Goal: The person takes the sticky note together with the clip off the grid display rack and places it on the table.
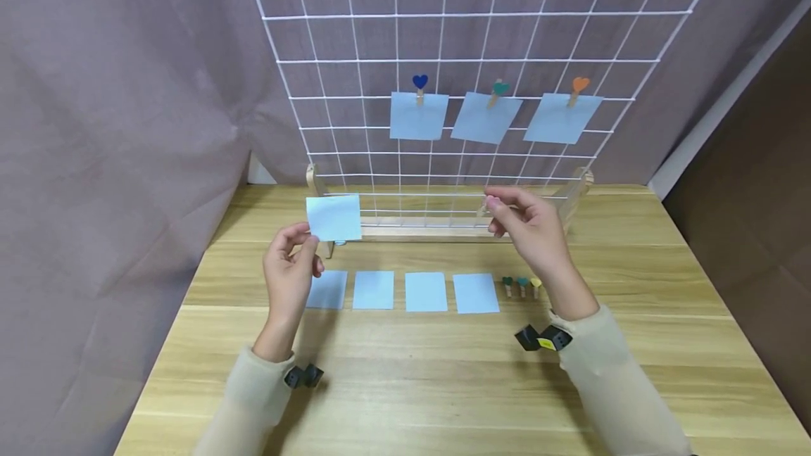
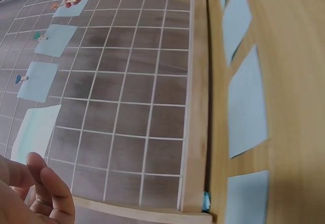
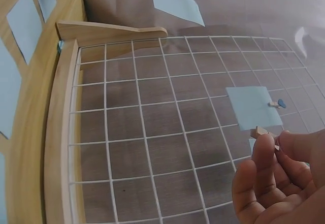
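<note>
My left grip [image 1: 290, 259] pinches a blue paper square [image 1: 334, 217] by its lower edge, held up in front of the white wire grid [image 1: 355, 76], left of the three squares already clipped there. My right grip [image 1: 526, 220] pinches a small wooden clip [image 1: 486, 207] at the fingertips, near the grid's lower right. On the counter [image 1: 443, 385] lie four more blue squares [image 1: 426, 292] and three spare clips [image 1: 522, 286].

clip [image 1: 486, 208] mostly hidden in right hand [image 1: 529, 224] | colour unclear
</note>
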Demonstrator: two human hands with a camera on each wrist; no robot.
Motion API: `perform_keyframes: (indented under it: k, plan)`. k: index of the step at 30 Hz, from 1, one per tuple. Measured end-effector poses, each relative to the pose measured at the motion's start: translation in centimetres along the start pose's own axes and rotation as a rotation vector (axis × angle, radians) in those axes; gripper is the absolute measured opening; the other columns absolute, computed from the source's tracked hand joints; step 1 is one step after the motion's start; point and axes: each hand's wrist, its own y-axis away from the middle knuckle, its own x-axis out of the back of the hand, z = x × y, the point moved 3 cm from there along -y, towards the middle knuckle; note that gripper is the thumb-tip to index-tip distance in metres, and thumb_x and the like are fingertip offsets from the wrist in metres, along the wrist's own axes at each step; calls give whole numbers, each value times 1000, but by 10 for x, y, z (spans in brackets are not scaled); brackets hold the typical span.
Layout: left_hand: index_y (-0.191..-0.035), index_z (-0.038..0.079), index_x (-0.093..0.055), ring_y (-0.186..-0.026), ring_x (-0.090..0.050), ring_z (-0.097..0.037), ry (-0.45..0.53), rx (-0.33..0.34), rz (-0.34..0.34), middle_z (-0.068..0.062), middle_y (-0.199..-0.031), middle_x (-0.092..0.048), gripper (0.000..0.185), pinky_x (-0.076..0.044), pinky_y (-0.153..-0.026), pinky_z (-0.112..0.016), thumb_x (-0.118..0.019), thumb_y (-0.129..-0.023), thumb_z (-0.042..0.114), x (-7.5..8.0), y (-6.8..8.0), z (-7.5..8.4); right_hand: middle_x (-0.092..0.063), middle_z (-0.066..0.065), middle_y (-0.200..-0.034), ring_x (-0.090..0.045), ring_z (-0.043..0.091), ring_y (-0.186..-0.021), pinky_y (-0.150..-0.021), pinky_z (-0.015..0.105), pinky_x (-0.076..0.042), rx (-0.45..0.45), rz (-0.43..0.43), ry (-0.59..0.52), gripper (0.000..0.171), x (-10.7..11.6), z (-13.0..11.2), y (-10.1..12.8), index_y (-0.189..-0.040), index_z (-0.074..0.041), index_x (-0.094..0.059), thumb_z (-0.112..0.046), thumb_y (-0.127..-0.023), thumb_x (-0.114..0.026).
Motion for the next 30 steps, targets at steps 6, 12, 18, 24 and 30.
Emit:
perform_keyframes:
  k: [6, 12, 18, 24, 30]
  plan:
    - [-121, -9, -63, -49, -55, -9, -10, 48, -23, -5, -91, -61, 21, -49, -47, -18, -61, -100, -7, 2, 8, -6, -69, 5, -99, -65, 10, -72, -68, 20, -60, -15, 12, -10, 29, 3, 8, 7, -127, 7, -68, -12, -106, -65]
    - [-119, -10, -64, -46, -52, -8, -23, 75, -5, -5, -90, -60, 20, -47, -46, -17, -61, -100, -9, 9, 15, -13, -70, -1, -99, -66, 11, -71, -66, 20, -59, -29, 25, -48, 24, 6, 17, 13, -125, 3, -68, -10, -106, -64]
    - [-119, -9, -64, -47, -53, -7, -46, 98, 17, -4, -89, -60, 19, -48, -46, -17, -61, -100, -9, 16, 22, -16, -72, -1, -96, -65, 9, -70, -65, 21, -59, -37, 25, -72, 21, 6, 22, 15, -123, 4, -66, -7, -106, -63]
    - [-118, -11, -64, -46, -52, -8, -43, 123, 41, -4, -89, -61, 20, -48, -46, -17, -60, -98, -11, 21, 26, -19, -72, -2, -94, -65, 9, -70, -65, 21, -59, -53, 16, -58, 24, 5, 27, 18, -123, 9, -64, -7, -106, -63]
    - [-118, -11, -63, -46, -52, -8, -56, 141, 50, -4, -89, -62, 21, -48, -45, -18, -61, -98, -11, 24, 28, -21, -72, 0, -97, -65, 9, -71, -67, 21, -59, -82, 18, -53, 23, 5, 30, 20, -122, 8, -64, -9, -106, -64]
